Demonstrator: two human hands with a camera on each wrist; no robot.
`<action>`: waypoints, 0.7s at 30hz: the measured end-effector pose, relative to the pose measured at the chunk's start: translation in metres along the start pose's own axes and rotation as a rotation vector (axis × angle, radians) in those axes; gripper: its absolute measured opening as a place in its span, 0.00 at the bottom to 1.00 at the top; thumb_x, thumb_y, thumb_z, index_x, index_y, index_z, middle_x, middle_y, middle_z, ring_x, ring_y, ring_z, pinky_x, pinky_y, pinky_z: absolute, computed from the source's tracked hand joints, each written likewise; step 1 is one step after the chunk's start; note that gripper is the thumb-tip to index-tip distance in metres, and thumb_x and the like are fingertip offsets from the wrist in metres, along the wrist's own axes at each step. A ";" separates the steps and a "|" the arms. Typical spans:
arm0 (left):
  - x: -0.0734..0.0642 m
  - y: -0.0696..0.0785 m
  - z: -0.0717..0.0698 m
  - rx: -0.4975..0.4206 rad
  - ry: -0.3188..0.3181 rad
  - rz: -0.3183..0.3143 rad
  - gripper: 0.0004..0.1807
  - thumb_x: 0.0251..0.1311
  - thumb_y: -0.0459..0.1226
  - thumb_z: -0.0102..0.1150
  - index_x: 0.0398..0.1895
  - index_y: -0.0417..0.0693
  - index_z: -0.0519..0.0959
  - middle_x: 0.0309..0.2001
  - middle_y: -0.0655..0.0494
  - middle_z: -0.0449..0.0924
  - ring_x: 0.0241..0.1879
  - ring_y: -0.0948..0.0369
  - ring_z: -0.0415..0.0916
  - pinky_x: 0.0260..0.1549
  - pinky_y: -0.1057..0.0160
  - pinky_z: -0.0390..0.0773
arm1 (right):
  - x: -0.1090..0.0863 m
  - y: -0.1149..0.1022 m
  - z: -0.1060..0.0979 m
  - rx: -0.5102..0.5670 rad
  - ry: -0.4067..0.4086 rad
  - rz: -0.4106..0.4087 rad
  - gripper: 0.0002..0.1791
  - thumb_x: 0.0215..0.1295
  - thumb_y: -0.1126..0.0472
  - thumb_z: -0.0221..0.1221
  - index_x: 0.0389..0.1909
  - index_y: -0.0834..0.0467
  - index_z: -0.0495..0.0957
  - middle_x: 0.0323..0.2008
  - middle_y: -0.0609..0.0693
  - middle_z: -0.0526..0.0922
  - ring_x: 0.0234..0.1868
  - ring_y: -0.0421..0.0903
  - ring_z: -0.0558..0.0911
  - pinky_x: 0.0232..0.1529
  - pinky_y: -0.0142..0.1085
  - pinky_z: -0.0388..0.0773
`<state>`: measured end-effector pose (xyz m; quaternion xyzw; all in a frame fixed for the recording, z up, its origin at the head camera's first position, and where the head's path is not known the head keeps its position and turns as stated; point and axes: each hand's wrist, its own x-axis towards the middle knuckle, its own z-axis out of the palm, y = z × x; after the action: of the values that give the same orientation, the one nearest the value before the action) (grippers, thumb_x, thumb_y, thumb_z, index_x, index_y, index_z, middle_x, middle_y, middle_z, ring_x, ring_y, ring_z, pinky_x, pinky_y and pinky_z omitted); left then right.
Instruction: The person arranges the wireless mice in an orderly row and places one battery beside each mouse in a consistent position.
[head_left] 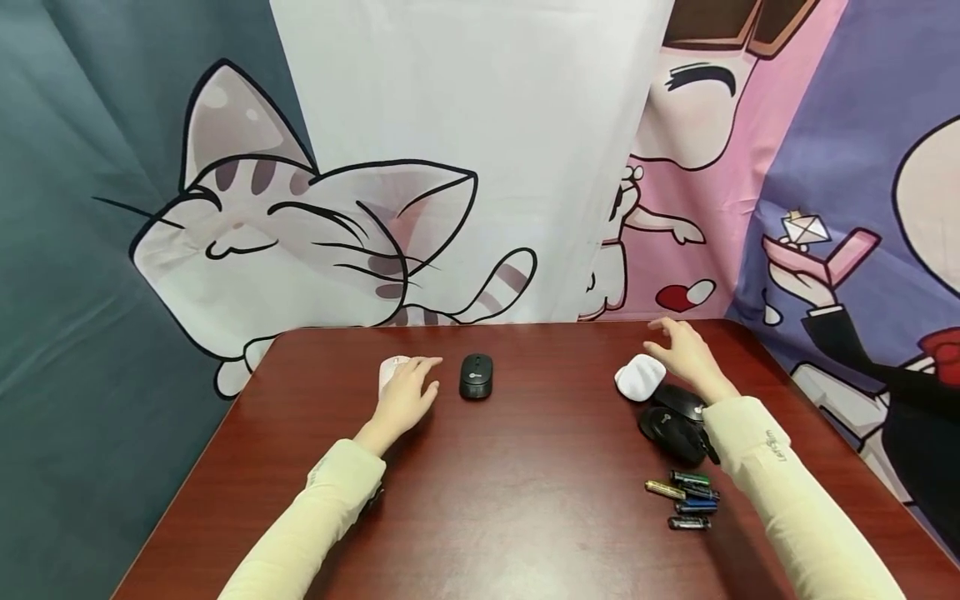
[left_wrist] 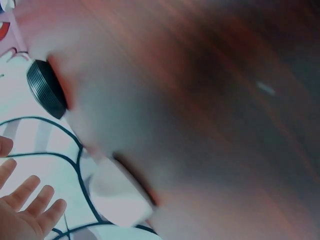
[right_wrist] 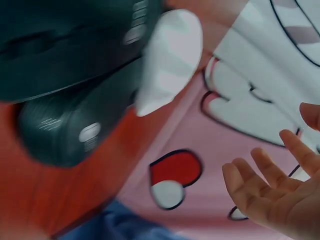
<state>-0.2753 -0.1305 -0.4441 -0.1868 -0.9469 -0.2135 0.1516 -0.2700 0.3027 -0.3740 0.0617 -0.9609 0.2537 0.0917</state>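
My left hand [head_left: 405, 390] hovers with loose fingers beside and partly in front of a white computer mouse [head_left: 388, 368]; in the left wrist view it is apart from that mouse [left_wrist: 120, 195]. A black computer mouse [head_left: 476, 377] stands to the right of this hand. On the table's right side, my right hand [head_left: 686, 357] is raised with spread fingers and holds nothing. Below it lies a white rounded piece [head_left: 640, 377], perhaps a mouse or its cover, against a pile of black computer mice [head_left: 675, 435]. The right wrist view shows the white piece [right_wrist: 172, 57] leaning by the blurred black mice [right_wrist: 75, 120].
Several batteries [head_left: 690, 500] lie loose in front of the black mice, near the right forearm. A small dark thing [head_left: 372, 498] is mostly hidden beneath the left sleeve. The reddish-brown table [head_left: 510, 467] ends at a printed cloth backdrop [head_left: 480, 108].
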 end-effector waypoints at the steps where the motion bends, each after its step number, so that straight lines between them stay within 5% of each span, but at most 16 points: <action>1: 0.001 0.003 0.002 -0.006 -0.001 0.009 0.22 0.61 0.36 0.56 0.59 0.48 0.73 0.54 0.46 0.75 0.53 0.47 0.72 0.49 0.49 0.75 | -0.003 0.005 0.000 -0.001 -0.006 -0.004 0.22 0.63 0.61 0.57 0.54 0.70 0.69 0.49 0.74 0.72 0.51 0.68 0.72 0.50 0.60 0.67; 11: 0.021 0.045 0.026 -0.035 -0.034 0.079 0.22 0.60 0.37 0.57 0.59 0.50 0.74 0.54 0.48 0.75 0.55 0.48 0.71 0.44 0.48 0.77 | -0.027 0.052 0.006 -0.052 -0.127 -0.089 0.17 0.58 0.64 0.61 0.46 0.69 0.75 0.36 0.67 0.79 0.36 0.59 0.78 0.38 0.53 0.73; 21: 0.033 0.097 0.056 -0.080 -0.075 0.154 0.21 0.63 0.39 0.54 0.60 0.51 0.73 0.55 0.49 0.75 0.56 0.48 0.71 0.45 0.49 0.77 | -0.046 0.071 0.014 -0.139 -0.213 -0.182 0.17 0.52 0.70 0.62 0.43 0.72 0.77 0.40 0.67 0.81 0.43 0.62 0.80 0.46 0.56 0.74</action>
<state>-0.2758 -0.0135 -0.4466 -0.2726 -0.9255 -0.2318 0.1243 -0.2385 0.3603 -0.4291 0.1684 -0.9709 0.1693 0.0161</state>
